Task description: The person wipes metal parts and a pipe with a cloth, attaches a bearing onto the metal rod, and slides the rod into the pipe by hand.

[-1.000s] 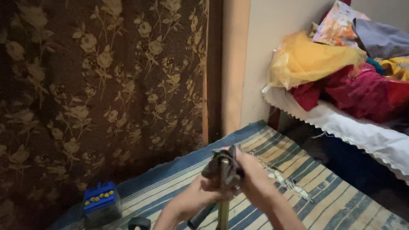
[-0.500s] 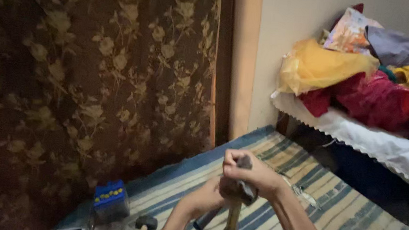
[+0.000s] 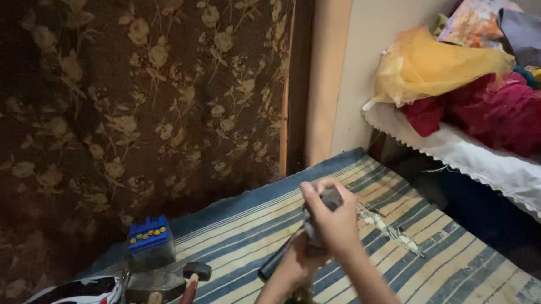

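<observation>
Right hand (image 3: 336,223): lower centre of the frame, clenched over the grey top of an upright metal tool (image 3: 329,200).
Left hand (image 3: 298,264): just below the right hand, closed around the tool's stem, a dark handle (image 3: 276,264) jutting out to its left.
Metal tool: standing upright over the striped mat (image 3: 463,276); its base is hidden.
Small battery (image 3: 148,238): blue-topped, lower left, on the mat's edge.
Hammer (image 3: 191,278): beside the battery, bottom edge.
Floral curtain (image 3: 130,99): fills the left half.
Pile of clothes (image 3: 475,77): upper right, on a white-covered bed (image 3: 501,172).
</observation>
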